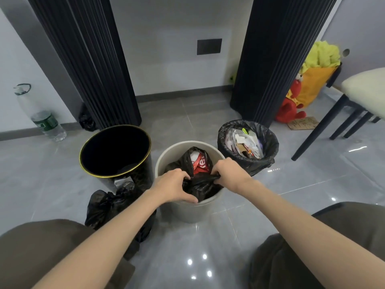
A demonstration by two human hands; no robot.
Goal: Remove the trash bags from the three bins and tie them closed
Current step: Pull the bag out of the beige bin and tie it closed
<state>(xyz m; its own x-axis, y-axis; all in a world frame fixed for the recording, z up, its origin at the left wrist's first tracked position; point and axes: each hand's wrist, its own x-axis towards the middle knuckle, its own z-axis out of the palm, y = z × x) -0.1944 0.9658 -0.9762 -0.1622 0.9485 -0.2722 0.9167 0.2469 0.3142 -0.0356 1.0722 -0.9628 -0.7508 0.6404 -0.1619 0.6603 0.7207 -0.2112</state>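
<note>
Three bins stand in a row on the floor. The black bin with a gold rim [87, 151] at left has no bag in it. A tied black bag [104, 207] lies on the floor in front of it. The grey middle bin [187, 211] holds a black trash bag [198, 184] with red packaging showing inside. My left hand [173, 187] and my right hand [229, 174] both grip the bag's gathered top edge over the bin. The right bin [249, 161] is lined with a black bag and full of paper trash.
Two dark pleated curtains [93, 59] hang behind the bins. A large plastic water bottle [41, 117] stands at the left wall. A chair [343, 109] is at right, with a red and yellow plush toy [300, 94] behind it. My knees frame the bottom.
</note>
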